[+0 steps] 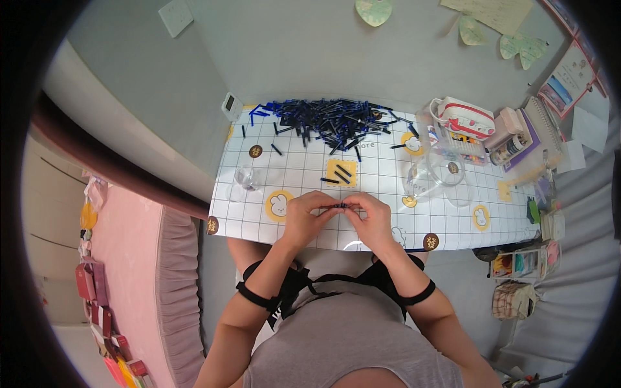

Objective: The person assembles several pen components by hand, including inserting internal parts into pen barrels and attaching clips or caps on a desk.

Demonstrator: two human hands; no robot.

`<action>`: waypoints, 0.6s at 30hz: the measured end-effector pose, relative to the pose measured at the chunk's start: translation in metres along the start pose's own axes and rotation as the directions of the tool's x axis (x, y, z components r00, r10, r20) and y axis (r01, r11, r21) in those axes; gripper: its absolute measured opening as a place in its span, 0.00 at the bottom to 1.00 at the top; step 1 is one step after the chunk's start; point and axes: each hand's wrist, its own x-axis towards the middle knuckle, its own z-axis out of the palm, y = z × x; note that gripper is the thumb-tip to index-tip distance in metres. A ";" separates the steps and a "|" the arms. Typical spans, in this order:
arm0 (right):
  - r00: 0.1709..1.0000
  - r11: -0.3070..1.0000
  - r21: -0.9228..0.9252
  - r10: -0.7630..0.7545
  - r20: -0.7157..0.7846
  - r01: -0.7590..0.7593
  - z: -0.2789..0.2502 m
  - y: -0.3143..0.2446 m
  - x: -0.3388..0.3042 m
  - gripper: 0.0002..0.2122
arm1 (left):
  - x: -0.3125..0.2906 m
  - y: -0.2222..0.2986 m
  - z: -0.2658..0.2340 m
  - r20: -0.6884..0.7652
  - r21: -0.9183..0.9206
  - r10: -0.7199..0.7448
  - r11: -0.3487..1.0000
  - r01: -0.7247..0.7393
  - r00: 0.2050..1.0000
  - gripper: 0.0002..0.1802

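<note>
My left hand and my right hand meet near the table's front edge, fingertips pinched together. Between them they hold a few small dark ink cartridges, partly covered by the fingers. Just beyond, several loose cartridges lie on a yellow square of the tablecloth. Farther back, against the wall, spreads a large heap of dark blue and black ink cartridges, with stray ones around its edges.
A clear round plastic container stands on the right of the white gridded tablecloth. A small clear cup is at left. Behind on the right are a red-and-white pouch, boxes and notebooks. A small white timer sits at the back left.
</note>
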 end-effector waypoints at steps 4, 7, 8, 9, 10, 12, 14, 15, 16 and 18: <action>0.996 0.998 -0.035 -0.063 -0.059 0.061 -0.065 -0.054 0.008 0.10 | 0.030 0.085 0.007 0.077 -0.020 0.188 0.982 -0.187 0.979 0.12; 0.987 0.989 -0.111 -0.111 -0.114 0.098 -0.111 -0.073 0.010 0.10 | 0.050 0.111 0.021 0.103 -0.054 0.345 0.938 -0.341 0.933 0.13; 0.980 0.990 -0.121 -0.098 -0.173 0.077 -0.123 -0.072 0.012 0.10 | 0.064 0.121 0.033 0.121 -0.102 0.389 0.920 -0.378 0.913 0.13; 0.971 0.991 -0.124 -0.077 -0.228 0.049 -0.133 -0.073 0.010 0.10 | 0.074 0.130 0.043 0.140 -0.147 0.422 0.904 -0.402 0.896 0.13; 0.964 0.985 -0.160 -0.108 -0.245 0.070 -0.144 -0.073 0.011 0.10 | 0.082 0.136 0.053 0.127 -0.137 0.461 0.885 -0.445 0.878 0.13; 0.948 0.972 -0.221 -0.144 -0.284 0.081 -0.166 -0.066 0.018 0.10 | 0.099 0.142 0.076 0.102 -0.121 0.506 0.861 -0.494 0.857 0.12; 0.942 0.964 -0.257 -0.142 -0.304 0.062 -0.185 -0.054 0.033 0.09 | 0.119 0.140 0.098 0.073 -0.016 0.524 0.852 -0.524 0.849 0.09; 0.939 0.963 -0.262 -0.138 -0.314 0.054 -0.188 -0.047 0.033 0.09 | 0.120 0.136 0.105 0.081 -0.026 0.528 0.849 -0.528 0.845 0.09; 0.942 0.961 -0.272 -0.143 -0.305 0.057 -0.190 -0.040 0.032 0.09 | 0.120 0.131 0.112 0.071 -0.012 0.521 0.853 -0.521 0.851 0.09; 0.942 0.956 -0.287 -0.156 -0.298 0.068 -0.198 -0.032 0.033 0.10 | 0.124 0.133 0.120 0.071 0.007 0.496 0.868 -0.497 0.866 0.10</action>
